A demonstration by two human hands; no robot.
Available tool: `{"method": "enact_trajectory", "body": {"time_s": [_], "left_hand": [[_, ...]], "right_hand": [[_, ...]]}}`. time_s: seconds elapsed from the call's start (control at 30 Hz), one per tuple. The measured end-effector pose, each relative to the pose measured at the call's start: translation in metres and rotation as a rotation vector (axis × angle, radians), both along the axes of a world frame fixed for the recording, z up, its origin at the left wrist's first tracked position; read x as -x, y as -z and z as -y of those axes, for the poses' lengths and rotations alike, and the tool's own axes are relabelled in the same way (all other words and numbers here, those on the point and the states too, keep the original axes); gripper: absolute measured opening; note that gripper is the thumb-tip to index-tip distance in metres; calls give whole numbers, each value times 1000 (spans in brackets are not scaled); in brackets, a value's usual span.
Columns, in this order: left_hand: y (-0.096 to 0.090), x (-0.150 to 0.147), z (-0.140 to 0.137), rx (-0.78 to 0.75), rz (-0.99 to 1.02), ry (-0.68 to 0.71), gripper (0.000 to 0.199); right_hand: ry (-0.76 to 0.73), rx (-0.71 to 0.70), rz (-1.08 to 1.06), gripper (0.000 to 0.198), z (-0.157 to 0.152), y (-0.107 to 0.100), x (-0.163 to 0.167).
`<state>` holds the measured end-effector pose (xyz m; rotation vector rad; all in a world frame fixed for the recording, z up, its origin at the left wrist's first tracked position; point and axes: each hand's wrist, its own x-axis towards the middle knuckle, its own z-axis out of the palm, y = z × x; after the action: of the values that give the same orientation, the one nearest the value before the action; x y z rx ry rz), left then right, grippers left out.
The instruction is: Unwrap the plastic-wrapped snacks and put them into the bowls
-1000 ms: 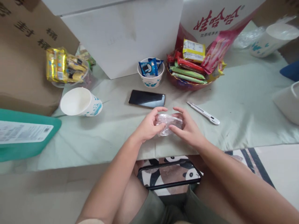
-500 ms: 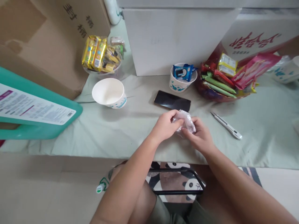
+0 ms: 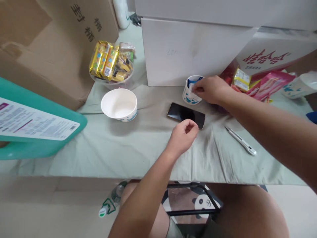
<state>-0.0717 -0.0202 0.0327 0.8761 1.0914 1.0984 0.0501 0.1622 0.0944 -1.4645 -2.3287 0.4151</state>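
Note:
My right hand (image 3: pixel 211 90) reaches over the rim of a small paper cup (image 3: pixel 191 98), its fingers pinched on a crumpled clear plastic wrapper (image 3: pixel 191 87) that is partly inside. A blue wrapper (image 3: pixel 194 80) shows in the same cup. My left hand (image 3: pixel 183 135) is closed, fingers curled toward the thumb, above the tablecloth at the near edge of a black phone (image 3: pixel 185 113). Whether anything small sits between its fingertips is hidden. To its left stands a wide white paper bowl (image 3: pixel 119 104).
A bowl of packaged snacks (image 3: pixel 271 86) sits behind my right forearm. A white pen (image 3: pixel 240 140) lies at right. Yellow snack packs (image 3: pixel 105 61) fill a clear tub at left. A green jug (image 3: pixel 42 138), a cardboard box (image 3: pixel 49 59) and a white box (image 3: pixel 173 53) border the table.
Both hands held the clear wrapper together before. My right hand has carried it up and away to the small cup; my left hand stays near the phone, fingers curled. The view has shifted slightly.

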Motion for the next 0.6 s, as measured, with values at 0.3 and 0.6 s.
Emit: {"method": "enact_trajectory", "body": {"time_s": [0.3,0.6], "left_hand": [[-3,-2,-7,24,52,4,12],[-1,4,-2,-8,-47,-23,9]], "right_hand": [[-71,102,366,35,-23,-30,7],[8,120,572,40,-10,-36,-10]]}}
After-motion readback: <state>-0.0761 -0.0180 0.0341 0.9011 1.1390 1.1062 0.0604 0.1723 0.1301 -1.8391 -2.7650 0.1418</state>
